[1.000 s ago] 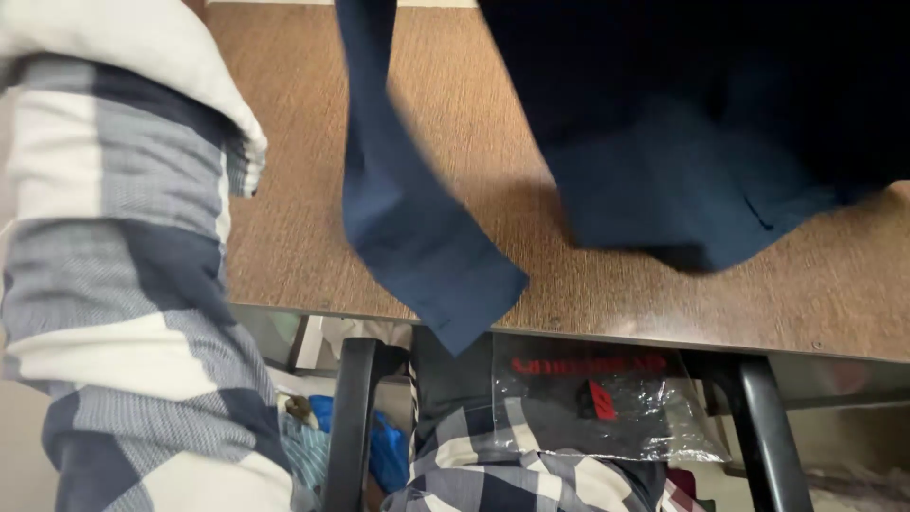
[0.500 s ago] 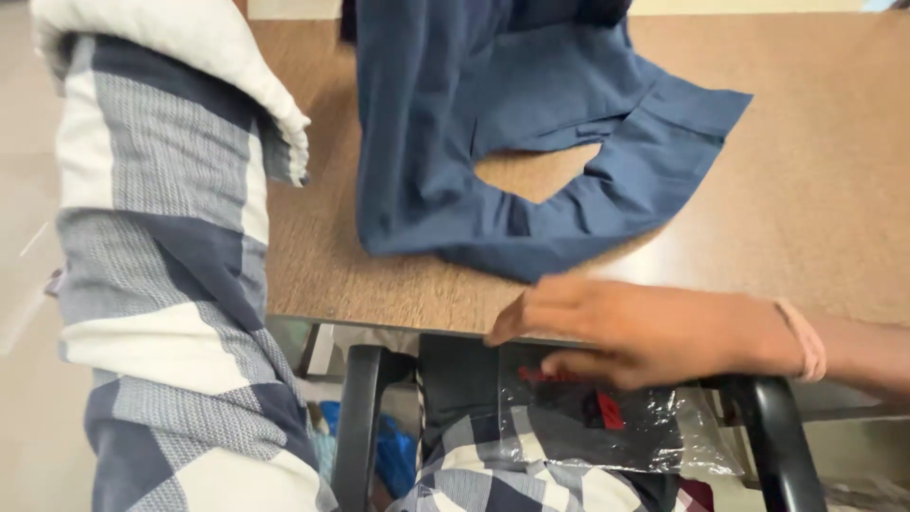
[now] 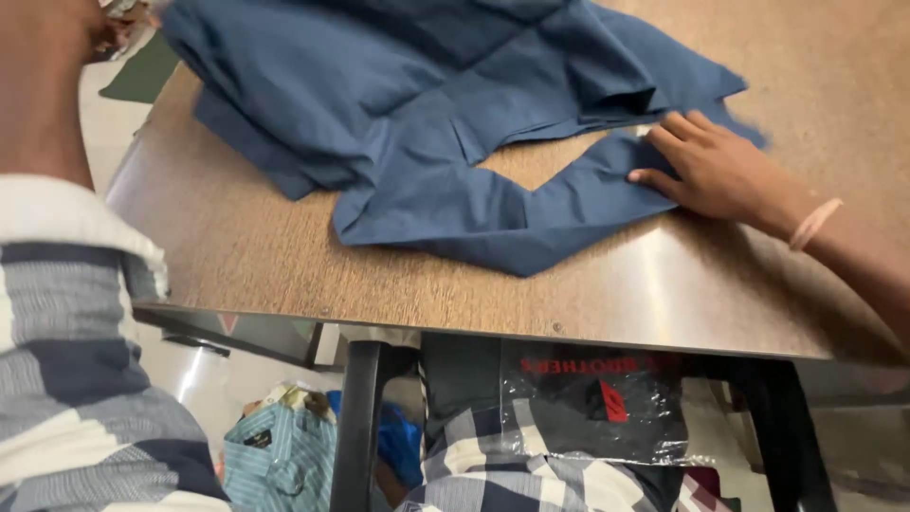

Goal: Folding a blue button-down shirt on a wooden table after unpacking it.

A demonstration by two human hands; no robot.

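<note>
Left arm: a checked sleeve (image 3: 76, 379) in grey, navy and white fills the 8 o'clock area. The forearm rises toward 11 o'clock, where the left hand (image 3: 118, 24) is cut off by the frame edge; its grip cannot be determined.

Centre: a blue garment (image 3: 427, 123) lies crumpled on the brown table (image 3: 284, 275), spread from 11 o'clock to 1 o'clock. One blue sleeve (image 3: 512, 213) runs flat toward 3 o'clock.

Right side: the right hand (image 3: 716, 171) rests palm down on the end of that sleeve at 2 o'clock, fingers (image 3: 678, 128) extended and flat, pressing rather than gripping. A pale band (image 3: 813, 225) sits on the wrist.

Below the table edge, at 6 o'clock: a black table leg (image 3: 355, 427), a clear plastic bag (image 3: 588, 398) over checked fabric (image 3: 493, 479), and a striped teal shirt (image 3: 280, 455) at 7 o'clock.
</note>
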